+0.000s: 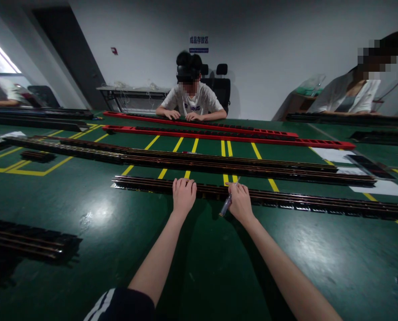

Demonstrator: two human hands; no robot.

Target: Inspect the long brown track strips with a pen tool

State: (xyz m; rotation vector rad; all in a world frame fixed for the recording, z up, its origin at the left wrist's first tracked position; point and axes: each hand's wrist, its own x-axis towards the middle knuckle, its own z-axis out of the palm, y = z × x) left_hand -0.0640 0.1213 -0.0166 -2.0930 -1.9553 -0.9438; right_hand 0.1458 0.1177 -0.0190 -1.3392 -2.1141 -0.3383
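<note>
A long black slotted strip (319,203) with thin copper-coloured rods along it lies across the table in front of me. My left hand (184,196) rests on its near edge, fingers together and curled over the top. Farther right, my right hand (241,200) is closed around a slim screwdriver (225,206) with a see-through handle. Its thin tip points up and away, and the handle end sticks out below my fingers. The fingers of this hand touch or nearly touch the strip; I cannot tell which.
Beyond lie more black strips (219,167) and two red trays (333,143) on the green table (118,267). Another strip (28,238) is at near left. White papers (379,187) lie at right. A person (194,100) sits opposite; others are at both sides.
</note>
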